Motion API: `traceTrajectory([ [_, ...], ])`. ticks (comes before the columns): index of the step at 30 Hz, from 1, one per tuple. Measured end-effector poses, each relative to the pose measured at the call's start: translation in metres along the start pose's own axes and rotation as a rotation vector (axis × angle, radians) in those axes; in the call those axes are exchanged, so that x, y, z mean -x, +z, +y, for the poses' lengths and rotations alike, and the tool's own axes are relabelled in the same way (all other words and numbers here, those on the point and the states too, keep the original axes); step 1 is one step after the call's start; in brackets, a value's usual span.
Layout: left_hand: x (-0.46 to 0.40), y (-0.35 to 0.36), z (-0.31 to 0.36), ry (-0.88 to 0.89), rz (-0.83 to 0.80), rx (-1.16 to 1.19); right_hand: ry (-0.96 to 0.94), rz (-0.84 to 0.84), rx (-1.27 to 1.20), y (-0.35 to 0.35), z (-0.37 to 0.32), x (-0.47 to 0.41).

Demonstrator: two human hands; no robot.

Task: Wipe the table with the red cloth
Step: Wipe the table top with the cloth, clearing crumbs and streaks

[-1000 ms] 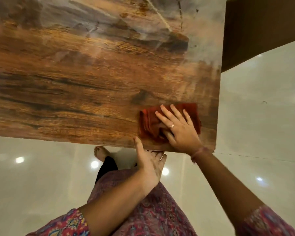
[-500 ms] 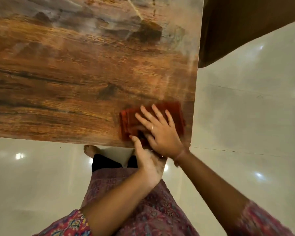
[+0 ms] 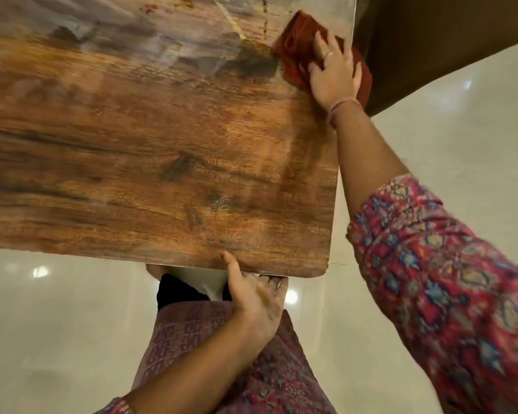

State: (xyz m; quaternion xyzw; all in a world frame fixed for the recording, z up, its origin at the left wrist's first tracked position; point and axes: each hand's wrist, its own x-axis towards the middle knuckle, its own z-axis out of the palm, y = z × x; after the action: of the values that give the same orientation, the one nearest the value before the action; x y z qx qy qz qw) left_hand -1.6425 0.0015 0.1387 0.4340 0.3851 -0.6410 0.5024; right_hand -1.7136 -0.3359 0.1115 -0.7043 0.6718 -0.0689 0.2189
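Since the earlier frame, my right hand has carried the crumpled red cloth from the near right corner of the brown wood-grain table up along its right edge to the far right corner.

1. Cloth position. The red cloth lies on the table at the far right corner, with part of it hanging past the right edge, under my palm.
2. Right hand. My fingers are spread nearly straight and press flat on the cloth. I judge that a flat palm spreads pressure over the bunched fabric, so it drags across the surface rather than rolling up.
3. Left hand. My left hand holds the near edge of the table, thumb on top; the remaining fingers curl under the edge and are only partly visible. I judge this grip steadies the table against the push of the wiping stroke.
4. Count. One table, one cloth, two hands. One ring shows on the right hand and one band on the right wrist.
5. Progress. Pale streaks remain on the far part of the table, left of the cloth; I judge that area still needs passes.
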Motion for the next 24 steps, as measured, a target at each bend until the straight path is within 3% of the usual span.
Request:
traceTrajectory([
  [4,-0.001,0.002,-0.003,-0.014,0.015,-0.021,-0.066,0.047,0.008,0.023,0.012,0.115],
  [7,-0.001,0.008,-0.004,-0.020,0.039,-0.026,-0.074,-0.015,-0.014,0.034,0.022,0.218],
  [9,-0.002,0.011,-0.005,-0.014,0.052,-0.045,-0.078,-0.062,-0.001,0.037,0.030,0.239],
  [12,-0.002,0.014,-0.004,-0.010,0.068,-0.080,-0.107,-0.028,-0.007,0.028,0.031,0.192],
  [15,-0.002,0.014,-0.003,-0.015,0.091,-0.108,-0.101,0.038,0.050,0.012,0.025,0.090],
  [19,-0.002,0.009,0.001,-0.034,0.080,-0.077,0.048,0.017,0.057,-0.006,0.001,-0.016],
  [21,-0.001,0.009,0.004,-0.038,0.065,-0.082,0.094,0.035,0.063,0.003,-0.021,-0.010],
  [24,-0.001,0.008,0.005,-0.055,0.061,-0.080,-0.171,-0.009,0.124,0.038,-0.054,0.068],
])
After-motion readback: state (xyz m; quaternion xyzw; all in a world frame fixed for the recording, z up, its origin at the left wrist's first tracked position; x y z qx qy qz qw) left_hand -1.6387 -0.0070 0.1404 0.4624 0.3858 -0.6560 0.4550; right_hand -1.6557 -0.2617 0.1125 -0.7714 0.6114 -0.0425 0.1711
